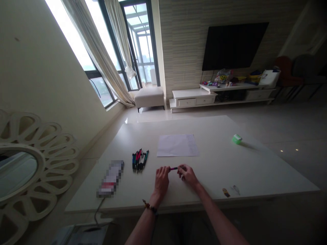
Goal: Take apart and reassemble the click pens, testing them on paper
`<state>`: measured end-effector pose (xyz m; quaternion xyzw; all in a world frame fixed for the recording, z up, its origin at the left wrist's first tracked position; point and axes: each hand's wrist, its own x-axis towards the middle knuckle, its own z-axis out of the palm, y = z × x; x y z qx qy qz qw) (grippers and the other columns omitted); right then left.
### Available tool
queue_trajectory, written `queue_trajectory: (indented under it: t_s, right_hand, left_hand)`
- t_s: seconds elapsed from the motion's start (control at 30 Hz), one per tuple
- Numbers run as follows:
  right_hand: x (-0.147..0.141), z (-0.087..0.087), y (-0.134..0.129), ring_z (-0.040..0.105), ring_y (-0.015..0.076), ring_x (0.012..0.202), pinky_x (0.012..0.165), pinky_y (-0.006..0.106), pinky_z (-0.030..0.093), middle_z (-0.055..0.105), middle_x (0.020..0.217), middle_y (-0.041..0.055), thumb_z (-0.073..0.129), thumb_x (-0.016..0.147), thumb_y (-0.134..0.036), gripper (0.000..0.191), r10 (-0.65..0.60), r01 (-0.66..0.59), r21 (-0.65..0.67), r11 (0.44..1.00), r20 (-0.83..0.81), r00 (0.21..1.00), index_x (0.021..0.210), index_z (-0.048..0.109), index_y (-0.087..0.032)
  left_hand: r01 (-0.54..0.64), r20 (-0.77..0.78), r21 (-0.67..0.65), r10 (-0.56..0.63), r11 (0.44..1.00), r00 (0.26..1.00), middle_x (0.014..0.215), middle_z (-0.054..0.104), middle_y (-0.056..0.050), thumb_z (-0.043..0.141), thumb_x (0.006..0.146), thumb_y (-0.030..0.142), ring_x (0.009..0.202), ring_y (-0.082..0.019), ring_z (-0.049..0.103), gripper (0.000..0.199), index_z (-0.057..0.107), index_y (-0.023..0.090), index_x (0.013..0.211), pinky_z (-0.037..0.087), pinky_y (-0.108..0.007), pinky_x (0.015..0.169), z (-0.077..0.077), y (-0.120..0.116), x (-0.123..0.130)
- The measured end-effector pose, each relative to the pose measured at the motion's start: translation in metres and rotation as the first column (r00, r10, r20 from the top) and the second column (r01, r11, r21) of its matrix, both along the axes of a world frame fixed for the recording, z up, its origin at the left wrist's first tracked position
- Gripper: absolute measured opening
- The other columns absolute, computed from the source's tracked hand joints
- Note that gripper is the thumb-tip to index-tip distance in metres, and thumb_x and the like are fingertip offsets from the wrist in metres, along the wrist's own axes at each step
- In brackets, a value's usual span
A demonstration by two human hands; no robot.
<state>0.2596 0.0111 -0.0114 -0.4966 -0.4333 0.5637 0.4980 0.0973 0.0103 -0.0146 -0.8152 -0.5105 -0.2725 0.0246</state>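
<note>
Between my two hands a slim pen [173, 168] lies level, dark with a pinkish-red middle part, just above the white table [201, 183]. My left hand [161, 178] is closed round its left end. The other end is pinched in the fingers of my right hand [187, 174]. Beyond my hands lies a stack of white paper [176, 145], with faint print along its right side. To the left of my hands, several pens [139, 160] in blue, red, white, black and teal lie side by side in a loose bunch.
A blurred-out device [111, 178] with a cable rests at the table's left. A small green-and-white box [237, 139] stands at the right. Two small flat items, one brown and yellow [226, 192] and one pale [235, 190], lie near the front edge.
</note>
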Motion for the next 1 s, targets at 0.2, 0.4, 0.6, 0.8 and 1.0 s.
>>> queue_trajectory:
  t_s: [0.2, 0.4, 0.6, 0.8, 1.0]
  right_hand:
    - [0.015, -0.003, 0.007, 0.053, 0.0088, 0.041, 0.034, 0.018, 0.032, 0.063, 0.062, 0.0018, 0.06, 0.068, -0.055, 0.043, 0.107, -0.11, 0.016, 0.994, 0.131, 0.986, 0.079, 0.06, -0.014]
    - [0.016, -0.003, 0.011, 0.055, 0.0098, 0.044, 0.035, 0.018, 0.034, 0.063, 0.066, 0.0027, 0.061, 0.068, -0.053, 0.042, 0.126, -0.137, 0.048, 0.989, 0.187, 0.974, 0.081, 0.061, -0.014]
    - [0.015, -0.004, 0.012, 0.056, 0.0107, 0.046, 0.036, 0.018, 0.035, 0.063, 0.066, 0.0027, 0.062, 0.066, -0.053, 0.042, 0.122, -0.13, 0.031, 0.991, 0.197, 0.973, 0.08, 0.06, -0.014]
    - [0.012, -0.003, 0.012, 0.056, 0.0107, 0.044, 0.035, 0.018, 0.034, 0.063, 0.065, 0.0027, 0.062, 0.065, -0.053, 0.041, 0.087, -0.095, 0.047, 0.994, 0.159, 0.983, 0.078, 0.059, -0.014]
    - [0.011, -0.007, 0.012, 0.057, 0.0107, 0.046, 0.034, 0.018, 0.035, 0.063, 0.07, 0.0031, 0.064, 0.065, -0.051, 0.041, 0.058, -0.065, 0.047, 0.997, 0.139, 0.989, 0.081, 0.057, -0.014]
  left_hand:
    - [-0.003, -0.017, -0.004, 0.003, 1.0, 1.0, 0.083, 0.058, -0.002, 0.041, 0.086, 0.013, 0.079, -0.016, 0.049, 0.014, 0.053, 0.02, 0.09, 0.035, -0.031, 0.074, 0.0, 0.001, 0.001]
    - [0.002, -0.027, -0.011, -0.002, 1.0, 1.0, 0.084, 0.057, -0.002, 0.041, 0.086, 0.013, 0.081, -0.017, 0.049, 0.015, 0.053, 0.02, 0.091, 0.034, -0.032, 0.075, -0.002, 0.002, 0.0]
    - [0.005, -0.04, -0.007, -0.006, 1.0, 0.999, 0.085, 0.057, -0.002, 0.041, 0.086, 0.012, 0.082, -0.017, 0.048, 0.014, 0.052, 0.02, 0.091, 0.034, -0.031, 0.076, -0.001, 0.002, 0.0]
    - [0.004, -0.052, 0.011, -0.003, 1.0, 0.999, 0.085, 0.057, -0.002, 0.041, 0.086, 0.013, 0.082, -0.016, 0.049, 0.014, 0.053, 0.021, 0.091, 0.034, -0.031, 0.075, 0.0, 0.001, 0.0]
    - [-0.003, -0.057, 0.013, 0.004, 1.0, 0.998, 0.085, 0.057, -0.002, 0.042, 0.086, 0.014, 0.081, -0.016, 0.048, 0.014, 0.053, 0.02, 0.091, 0.035, -0.031, 0.074, 0.0, 0.001, 0.0]
